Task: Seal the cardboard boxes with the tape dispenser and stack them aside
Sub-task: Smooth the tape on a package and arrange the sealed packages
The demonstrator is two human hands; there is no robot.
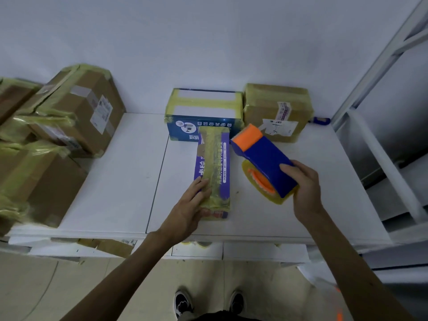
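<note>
1. We see the left hand [190, 205] lying flat on the near end of a long purple box [223, 167]. Its fingers are straight and rest on the yellowish tape strip [213, 158] that runs the length of the box top.
2. The purple box lies on the white worktop [115, 181], roughly in the middle. It points away from us, and its far end reaches the front of a blue-and-white box [203, 112].
3. The right hand [305, 188] grips the rear of the blue tape dispenser [264, 158], with the fingers curled round its body.
4. The dispenser sits just right of the purple box, tilted, with its orange head [249, 136] turned toward that box's far end. We cannot tell whether the dispenser touches the worktop.
5. A yellowish tape roll [251, 169] on an orange hub shows under the dispenser body.
6. The blue-and-white box stands at the back against the wall, banded with yellowish tape. Just beside it on the right stands a taped brown cardboard box [278, 110] bearing labels.
7. At the left edge we see a stack of taped cardboard boxes [69, 117], several high.
8. A metal shelf frame [382, 89] stands to the right of the worktop.
</note>
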